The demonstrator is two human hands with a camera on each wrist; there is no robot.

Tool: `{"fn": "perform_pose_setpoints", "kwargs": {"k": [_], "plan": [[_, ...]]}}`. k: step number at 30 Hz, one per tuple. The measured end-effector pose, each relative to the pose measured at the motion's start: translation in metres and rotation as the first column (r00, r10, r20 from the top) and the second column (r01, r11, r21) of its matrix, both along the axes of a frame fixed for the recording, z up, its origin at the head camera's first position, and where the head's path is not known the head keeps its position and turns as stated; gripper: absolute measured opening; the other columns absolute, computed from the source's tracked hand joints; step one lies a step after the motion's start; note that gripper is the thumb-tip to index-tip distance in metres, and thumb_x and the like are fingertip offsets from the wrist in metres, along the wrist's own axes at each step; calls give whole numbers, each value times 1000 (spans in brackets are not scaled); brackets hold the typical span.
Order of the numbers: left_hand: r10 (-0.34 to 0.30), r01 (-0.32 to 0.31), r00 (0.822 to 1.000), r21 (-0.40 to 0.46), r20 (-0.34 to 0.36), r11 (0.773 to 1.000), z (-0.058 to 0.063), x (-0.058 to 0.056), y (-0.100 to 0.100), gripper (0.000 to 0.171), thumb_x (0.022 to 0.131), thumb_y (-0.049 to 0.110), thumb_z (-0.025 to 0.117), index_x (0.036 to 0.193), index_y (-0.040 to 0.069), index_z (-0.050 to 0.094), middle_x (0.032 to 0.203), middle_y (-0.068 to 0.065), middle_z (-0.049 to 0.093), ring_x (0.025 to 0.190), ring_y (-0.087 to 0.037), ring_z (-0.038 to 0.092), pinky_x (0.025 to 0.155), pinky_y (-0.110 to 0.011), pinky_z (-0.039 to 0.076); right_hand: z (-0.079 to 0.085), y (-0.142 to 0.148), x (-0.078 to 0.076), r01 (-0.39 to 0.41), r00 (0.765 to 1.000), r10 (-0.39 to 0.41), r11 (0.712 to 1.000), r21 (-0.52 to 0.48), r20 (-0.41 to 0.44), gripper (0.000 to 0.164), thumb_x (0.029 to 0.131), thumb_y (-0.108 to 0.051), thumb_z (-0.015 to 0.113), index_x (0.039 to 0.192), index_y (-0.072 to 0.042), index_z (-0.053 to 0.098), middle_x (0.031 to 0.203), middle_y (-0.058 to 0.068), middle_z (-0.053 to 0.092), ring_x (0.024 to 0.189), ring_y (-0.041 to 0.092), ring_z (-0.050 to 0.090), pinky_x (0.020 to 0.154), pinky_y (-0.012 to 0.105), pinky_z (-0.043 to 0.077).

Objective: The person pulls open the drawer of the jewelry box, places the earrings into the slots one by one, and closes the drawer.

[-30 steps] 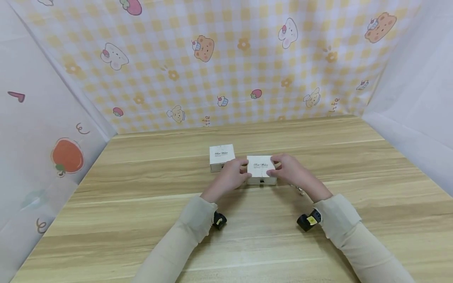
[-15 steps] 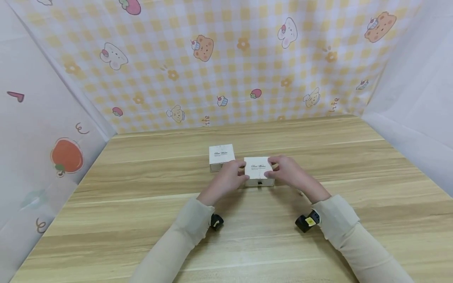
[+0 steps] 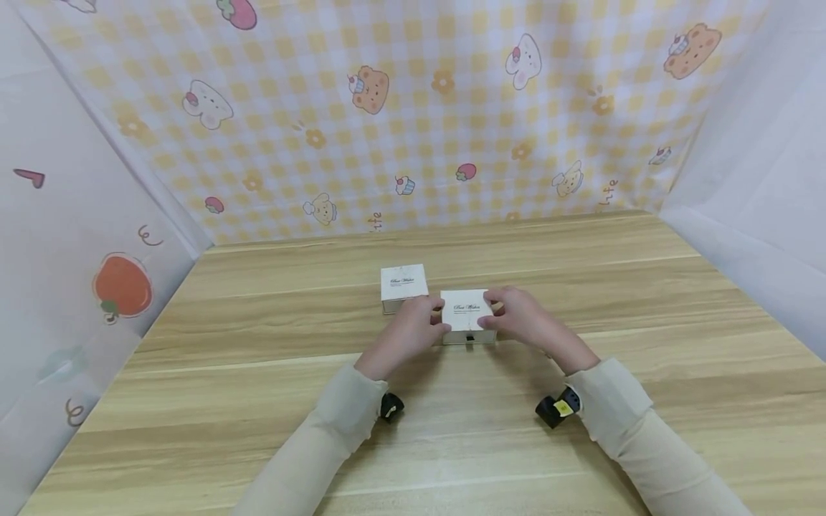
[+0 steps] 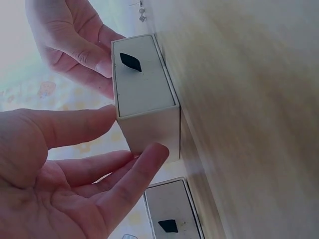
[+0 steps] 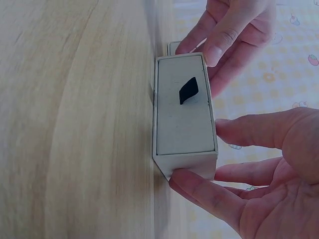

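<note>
- Two hands, one box: left hand (image 3: 416, 326) has thumb and fingers gripping the left side of the white box (image 3: 467, 315), right hand (image 3: 519, 319) matches it on the right.
- Box looks flat on the table (image 3: 193, 430), about midway between its left and right edges. Can't tell if it's slightly lifted.
- Other box (image 3: 403, 283) is just past the left hand, toward the far left corner. I'd watch those knuckles so they don't knock it.
- Squeeze evenly imo; pushing harder on one side would probably twist it.
- Black tab (image 5: 189, 90) faces the near side, so I'm guessing drawer. I'd leave that alone and stay level so it doesn't slide out.
</note>
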State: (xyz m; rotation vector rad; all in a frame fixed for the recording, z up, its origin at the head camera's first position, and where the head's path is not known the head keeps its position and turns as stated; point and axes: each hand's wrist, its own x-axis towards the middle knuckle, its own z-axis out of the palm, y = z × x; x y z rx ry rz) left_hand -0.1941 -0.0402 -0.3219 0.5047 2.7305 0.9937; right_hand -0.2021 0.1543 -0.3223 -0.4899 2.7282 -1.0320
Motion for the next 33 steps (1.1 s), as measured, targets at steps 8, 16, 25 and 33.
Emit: {"fn": "perform_pose_setpoints", "kwargs": {"k": [8,16,25,33], "plan": [[-6,6,1000,-9,-1,1000,1,1,0,11,87,9,64,85,3,54,74,-5,54,65,-14,47,55,-23,39,1,-3,0,13,1000,-13,999,33,0,41,86,-5,63,122,11,52,120,34,49,94,37,64,69,32,55],[0,0,1000,-24,-15,1000,-1,0,-1,21,87,11,64,104,-1,60,98,-13,65,80,-18,56,67,-27,48,2,-5,0,-8,1000,9,999,46,-21,36,86,-6,63,117,10,55,114,32,52,92,36,65,67,31,54],[11,-11,1000,-32,-14,999,-2,3,-1,38,88,12,63,123,-1,56,116,-17,59,94,-20,57,73,-27,50,3,-4,1,-3,1000,3,999,48,0,40,86,-7,63,121,10,53,114,31,51,93,36,64,67,30,54],[37,-37,999,12,13,999,-3,6,-3,40,87,7,63,125,-2,54,118,-18,57,96,-22,61,70,-24,52,1,-7,3,-3,1000,3,1000,20,12,19,86,-7,63,101,4,59,109,26,53,94,35,64,67,30,54]]}}
